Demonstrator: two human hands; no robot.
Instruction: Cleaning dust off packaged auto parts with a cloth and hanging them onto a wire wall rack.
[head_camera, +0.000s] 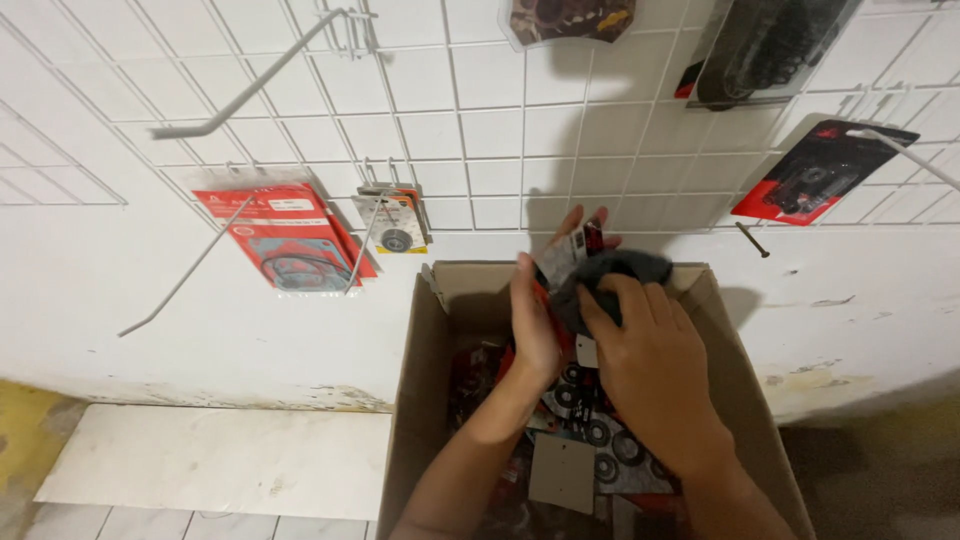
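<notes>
Both my hands are raised over an open cardboard box (425, 340). My left hand (535, 320) holds a carded blister pack (570, 255) upright from its left side, fingers reaching up behind it. My right hand (655, 365) presses a dark grey cloth (610, 275) against the front of that pack. Inside the box lie several more carded packs (590, 430) with small round black parts, in red and grey packaging.
A white wire grid (480, 120) covers the white wall, with long bare hooks (260, 85). On it hang a red gasket pack (285, 235), a small bearing pack (395, 222) and red-and-black packs (820, 170) at right. A pale slab (215, 460) lies on the floor.
</notes>
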